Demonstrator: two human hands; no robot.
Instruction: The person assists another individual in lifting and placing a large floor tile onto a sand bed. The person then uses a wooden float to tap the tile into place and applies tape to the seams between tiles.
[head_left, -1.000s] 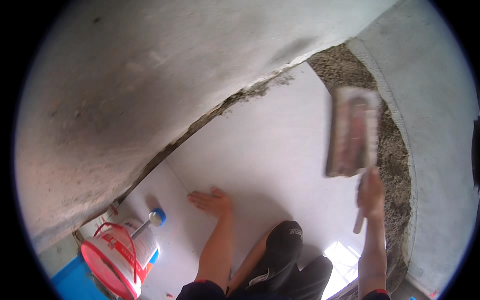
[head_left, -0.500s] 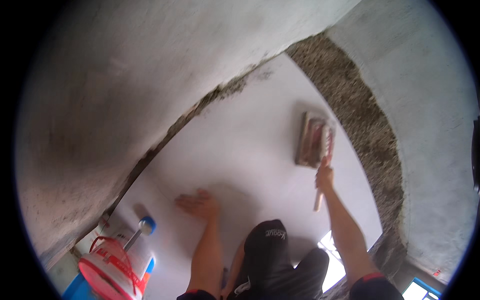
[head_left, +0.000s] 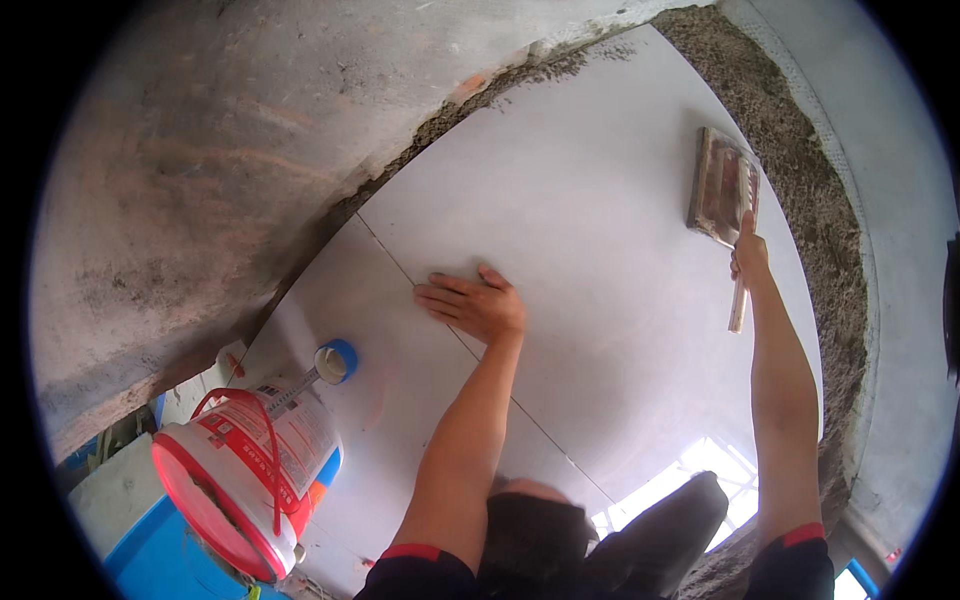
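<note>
Grey walls (head_left: 240, 170) border the pale tile (head_left: 590, 270). Upper right, the right hand (head_left: 750, 258) is wrapped round a flat tool's (head_left: 720, 185) handle; mid-frame, the left hand (head_left: 478, 305) lies flat, empty. Likely tile-bedding; next calls for level, even force.

bucket (head_left: 300, 435) left, tool (head_left: 718, 190) perhaps on tile (head_left: 570, 180)

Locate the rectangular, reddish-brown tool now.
At the head view's upper right, the tool is in the person's right hand, left of the rough brown strip edging the pale tile.

The left hand (head_left: 475, 308) lies palm-down, outspread; the right hand (head_left: 748, 252) is clenched.
</note>
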